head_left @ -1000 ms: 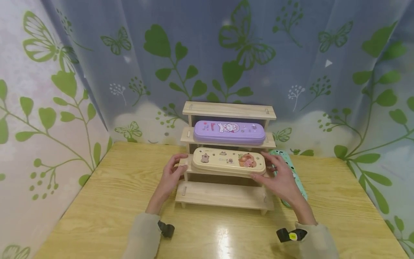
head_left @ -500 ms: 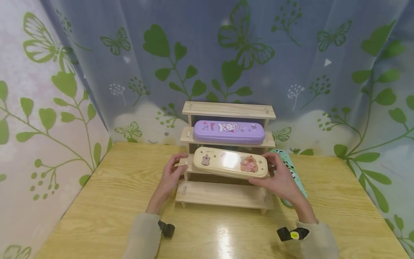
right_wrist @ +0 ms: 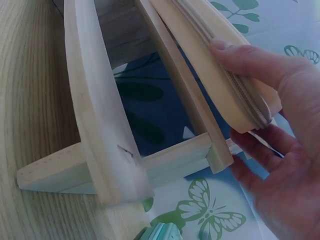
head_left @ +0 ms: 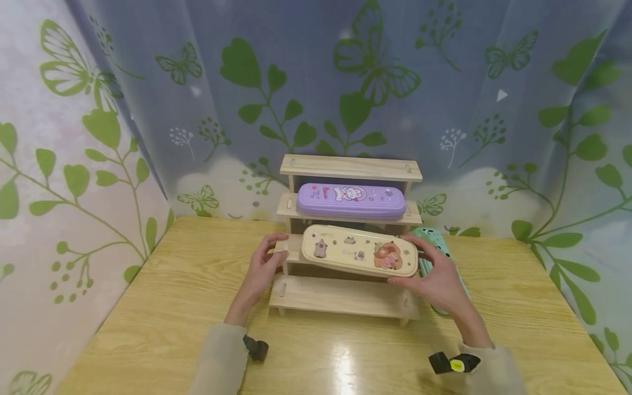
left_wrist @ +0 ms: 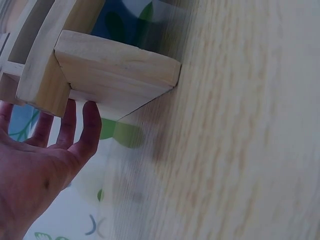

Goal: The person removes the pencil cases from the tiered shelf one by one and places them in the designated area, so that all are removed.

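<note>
My right hand [head_left: 441, 277] grips the right end of a cream pencil case [head_left: 359, 250] with bear pictures, thumb on its near side along the zipper. The case slants over a middle tier of a stepped wooden shelf [head_left: 340, 296]; in the right wrist view a gap shows between the case [right_wrist: 210, 65] and the board at its right part. My left hand [head_left: 260, 269] holds the left end of that same tier, thumb in front and fingers behind. In the left wrist view, the fingertips of the left hand [left_wrist: 45, 160] are partly hidden by the wood.
A purple pencil case [head_left: 351, 201] lies on the tier above. Beyond the shelf's right side, a green pencil case [head_left: 434, 247] lies on the wooden table [head_left: 173, 307], partly behind my right hand. A patterned curtain [head_left: 316, 82] hangs close behind.
My right hand has raised the right end of the cream pencil case and drawn it rightward and slightly toward me. My left hand stays at the shelf.
</note>
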`<act>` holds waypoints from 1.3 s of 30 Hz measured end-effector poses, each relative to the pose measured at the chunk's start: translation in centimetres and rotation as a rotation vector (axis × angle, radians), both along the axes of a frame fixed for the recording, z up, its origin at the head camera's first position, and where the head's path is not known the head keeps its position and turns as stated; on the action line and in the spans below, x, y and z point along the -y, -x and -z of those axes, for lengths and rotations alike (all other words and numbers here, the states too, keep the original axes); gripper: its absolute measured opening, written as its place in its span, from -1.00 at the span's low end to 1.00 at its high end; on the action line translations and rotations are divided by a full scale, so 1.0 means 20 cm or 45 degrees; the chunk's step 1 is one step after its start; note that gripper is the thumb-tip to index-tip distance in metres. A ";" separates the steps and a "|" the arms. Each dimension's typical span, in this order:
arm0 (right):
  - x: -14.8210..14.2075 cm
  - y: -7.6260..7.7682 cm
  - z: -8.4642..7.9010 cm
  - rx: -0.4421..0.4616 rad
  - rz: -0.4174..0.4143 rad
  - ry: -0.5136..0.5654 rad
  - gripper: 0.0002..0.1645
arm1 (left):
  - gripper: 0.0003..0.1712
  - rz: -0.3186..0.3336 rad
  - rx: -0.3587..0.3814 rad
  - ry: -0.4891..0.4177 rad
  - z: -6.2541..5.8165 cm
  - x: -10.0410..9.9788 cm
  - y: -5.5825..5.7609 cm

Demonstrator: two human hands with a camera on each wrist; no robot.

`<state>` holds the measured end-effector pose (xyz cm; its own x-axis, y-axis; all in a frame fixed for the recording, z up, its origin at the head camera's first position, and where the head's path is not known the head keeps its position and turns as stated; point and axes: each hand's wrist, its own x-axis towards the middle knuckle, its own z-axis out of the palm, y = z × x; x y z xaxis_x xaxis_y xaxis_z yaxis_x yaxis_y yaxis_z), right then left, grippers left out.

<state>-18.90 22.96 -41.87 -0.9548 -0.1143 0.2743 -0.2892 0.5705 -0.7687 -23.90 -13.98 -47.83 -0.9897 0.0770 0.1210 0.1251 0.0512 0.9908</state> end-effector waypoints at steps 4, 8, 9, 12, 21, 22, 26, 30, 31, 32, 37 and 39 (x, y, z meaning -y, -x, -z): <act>-0.01 -0.02 0.00 -0.003 -0.008 0.043 0.06 | -0.57 0.000 -0.013 0.010 0.01 0.00 0.00; -0.03 -0.03 0.01 -0.027 -0.035 0.080 0.04 | -0.58 0.003 -0.014 0.015 0.00 0.00 0.00; -0.04 -0.03 0.02 -0.032 -0.042 0.090 0.03 | -0.57 0.004 -0.012 0.013 0.00 0.00 0.00; -0.06 -0.03 0.02 -0.040 -0.059 0.121 0.02 | -0.57 0.008 -0.010 0.002 0.00 0.00 0.00; -0.12 -0.07 0.02 -0.064 -0.068 0.156 0.00 | -0.57 0.018 -0.015 0.019 0.00 0.01 0.00; -0.13 -0.08 0.02 -0.074 -0.067 0.154 -0.01 | -0.57 0.018 -0.014 0.021 0.00 0.01 0.00; -0.17 -0.10 0.02 -0.092 -0.062 0.166 -0.02 | -0.57 0.013 -0.013 0.006 0.00 0.00 0.00; -0.21 -0.12 0.01 -0.112 -0.061 0.200 -0.01 | -0.57 0.009 -0.015 -0.007 0.00 0.00 0.00; -0.22 -0.13 0.01 -0.121 -0.059 0.205 0.00 | -0.57 0.007 -0.018 -0.006 0.00 0.00 0.00; -0.23 -0.13 0.01 -0.129 -0.058 0.211 0.00 | -0.57 0.008 -0.019 -0.008 0.00 0.00 0.00; -0.28 -0.15 0.02 -0.143 -0.071 0.280 0.00 | -0.57 0.012 -0.019 -0.014 0.00 0.00 0.00; -0.31 -0.16 0.03 -0.142 -0.078 0.321 -0.01 | -0.56 0.014 -0.019 -0.013 0.00 0.00 0.00</act>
